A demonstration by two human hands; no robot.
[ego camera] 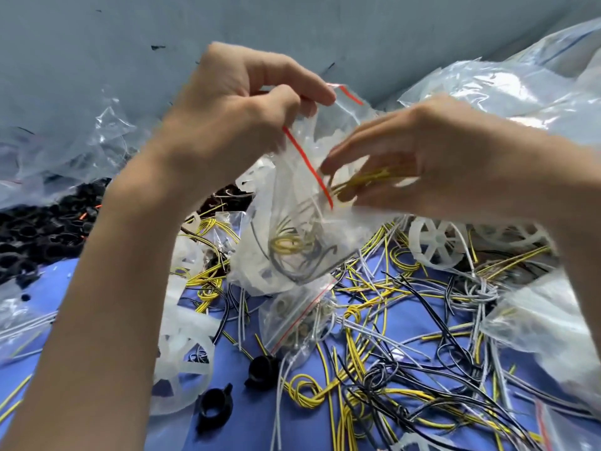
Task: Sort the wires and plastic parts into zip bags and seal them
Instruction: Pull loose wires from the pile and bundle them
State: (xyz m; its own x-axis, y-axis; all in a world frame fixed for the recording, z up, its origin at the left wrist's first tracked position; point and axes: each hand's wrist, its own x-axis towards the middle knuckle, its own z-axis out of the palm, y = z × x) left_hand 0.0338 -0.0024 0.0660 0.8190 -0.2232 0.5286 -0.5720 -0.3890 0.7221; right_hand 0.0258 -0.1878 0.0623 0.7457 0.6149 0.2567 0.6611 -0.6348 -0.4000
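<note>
Your blue counter (257,424) carried tangled yellow, grey and black wires (357,349). White wheels (437,244), black rings (224,400) and a zip bag (292,320) lay among them.

Motion is blurring the right hand (422,157) and the thin yellow wire loops (367,180) in its fingers. The left forearm (107,288) is hiding part of a translucent white spoked plastic wheel (182,362).

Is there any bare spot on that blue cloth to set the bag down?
Barely. The clearest blue cloth lies near the bottom edge, between the black clip and the yellow wire coil; a smaller strip shows left, beside the black parts pile. Right of centre, loose wires cover nearly everything.
</note>
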